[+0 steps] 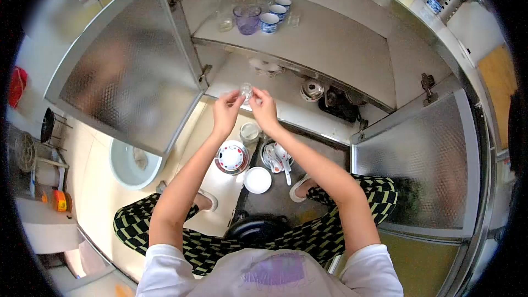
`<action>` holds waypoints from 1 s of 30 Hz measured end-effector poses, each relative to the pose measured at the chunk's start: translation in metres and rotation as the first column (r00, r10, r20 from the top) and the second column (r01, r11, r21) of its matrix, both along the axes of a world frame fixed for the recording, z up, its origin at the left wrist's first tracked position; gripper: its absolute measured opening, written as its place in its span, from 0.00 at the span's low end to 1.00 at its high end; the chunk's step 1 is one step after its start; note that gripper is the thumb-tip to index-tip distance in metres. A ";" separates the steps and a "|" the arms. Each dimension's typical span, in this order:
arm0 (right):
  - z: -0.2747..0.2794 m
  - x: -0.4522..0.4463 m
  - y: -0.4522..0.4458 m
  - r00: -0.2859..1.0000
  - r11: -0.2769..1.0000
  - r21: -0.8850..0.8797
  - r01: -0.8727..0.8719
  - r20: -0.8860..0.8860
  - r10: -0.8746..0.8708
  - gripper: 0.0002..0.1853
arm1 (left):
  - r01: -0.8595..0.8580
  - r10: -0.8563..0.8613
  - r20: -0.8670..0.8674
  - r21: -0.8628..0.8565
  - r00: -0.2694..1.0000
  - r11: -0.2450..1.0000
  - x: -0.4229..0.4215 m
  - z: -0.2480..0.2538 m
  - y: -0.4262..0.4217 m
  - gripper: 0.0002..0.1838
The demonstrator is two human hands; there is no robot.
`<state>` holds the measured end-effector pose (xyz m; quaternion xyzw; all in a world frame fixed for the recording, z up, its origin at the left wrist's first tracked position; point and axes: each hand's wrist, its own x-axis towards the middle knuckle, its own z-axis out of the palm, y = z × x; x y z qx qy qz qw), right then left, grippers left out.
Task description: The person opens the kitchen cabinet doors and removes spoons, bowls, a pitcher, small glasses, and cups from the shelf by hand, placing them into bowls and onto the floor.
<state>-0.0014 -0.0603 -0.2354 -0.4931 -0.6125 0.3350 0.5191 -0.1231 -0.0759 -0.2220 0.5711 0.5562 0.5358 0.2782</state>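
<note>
Both my hands meet in front of the open cabinet, around a small clear glass (246, 91). My left hand (226, 111) pinches its left side, and my right hand (264, 109) holds its right side with the fingertips. Below my hands, a glass jar (249, 132) stands on the floor. Near it are a stack of plates with red dots (231, 157), a white bowl (258, 180) and a bowl with white spoons (278, 157).
On the upper shelf (330, 49) stand a purple glass bowl (247, 19) and blue-and-white cups (269, 22). The lower shelf holds metal bowls (312, 89) and a black item. Frosted doors (132, 71) hang open on both sides. A pale basin (135, 165) sits left; a black pan (257, 229) lies between my legs.
</note>
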 end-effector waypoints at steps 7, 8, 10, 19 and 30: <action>-0.078 -0.051 -0.048 0.993 0.988 -0.149 -0.041 0.107 0.058 0.17 | 0.034 -0.024 0.056 -0.195 0.998 0.980 -0.053 -0.070 -0.054 0.16; -0.086 -0.056 -0.053 0.991 0.984 -0.171 -0.043 0.117 0.063 0.17 | 0.021 -0.012 0.039 -0.246 0.999 0.969 -0.060 -0.083 -0.057 0.16; -0.106 -0.067 -0.064 0.989 0.978 -0.201 -0.050 0.127 0.077 0.17 | -0.031 0.036 0.012 -0.295 0.999 0.955 -0.067 -0.102 -0.070 0.14; -0.195 -0.083 -0.091 0.970 0.876 -0.442 -0.193 0.049 0.238 0.18 | -0.049 0.103 0.090 -0.473 0.991 0.880 -0.087 -0.214 -0.106 0.17; -0.301 -0.084 -0.106 0.987 0.715 -0.696 -0.058 0.067 0.145 0.20 | -0.002 0.173 0.203 -0.644 0.964 0.765 -0.076 -0.302 -0.124 0.15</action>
